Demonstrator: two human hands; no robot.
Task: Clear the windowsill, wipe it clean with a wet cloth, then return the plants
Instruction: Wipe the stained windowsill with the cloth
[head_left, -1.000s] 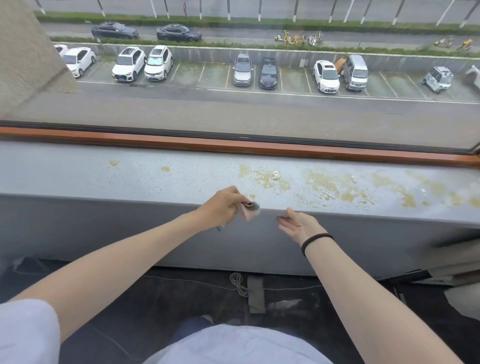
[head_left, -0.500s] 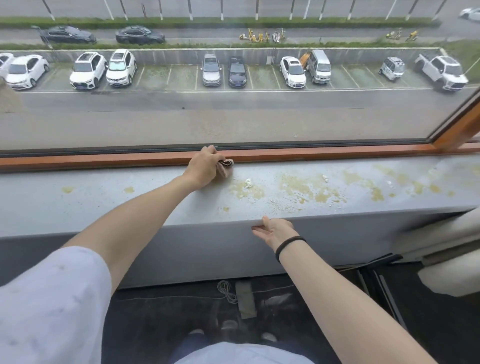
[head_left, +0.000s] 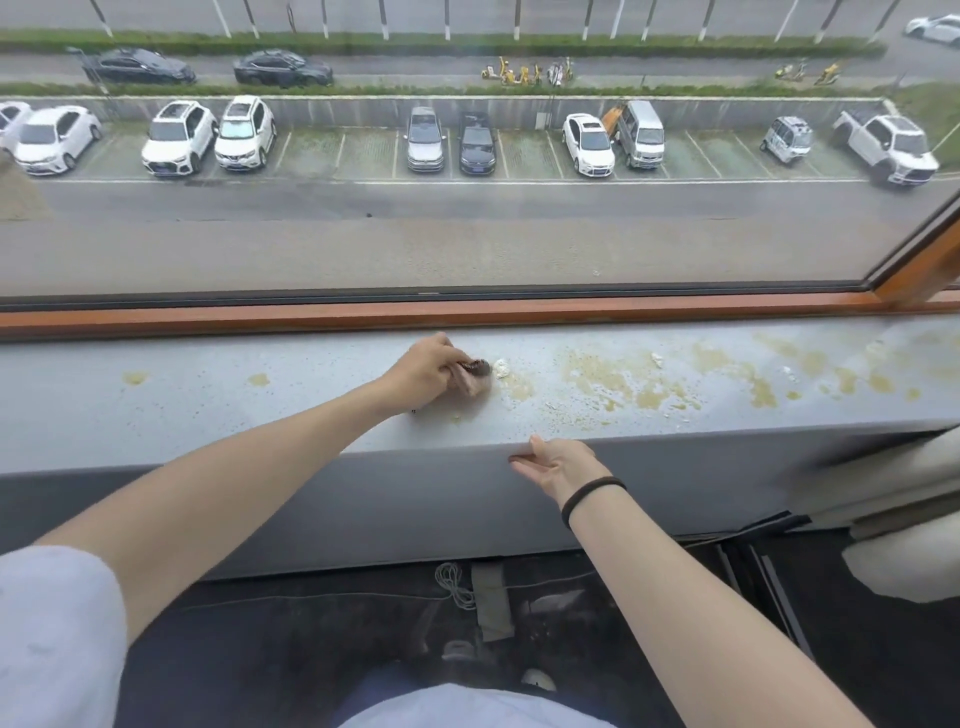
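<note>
The grey windowsill (head_left: 208, 405) runs across the head view, stained with yellowish-brown patches (head_left: 623, 384) and white crumbs from the middle to the right. My left hand (head_left: 426, 371) grips a small bunched brownish cloth (head_left: 475, 376) and presses it on the sill, just left of a white crumb (head_left: 500, 368). My right hand (head_left: 553, 460) is held palm up just below the sill's front edge, fingers straight, thumb touching the edge. No plants are in view.
An orange-brown window frame (head_left: 467, 312) borders the sill at the back, with glass above it. Below the sill are dark floor, a coiled white cable (head_left: 454, 584) and a grey strip. Pale fabric (head_left: 904, 551) hangs at the right.
My left hand with the cloth went from the front edge to the window frame, then came back to mid-sill, nearer the stains. My right hand stayed by the front edge.
</note>
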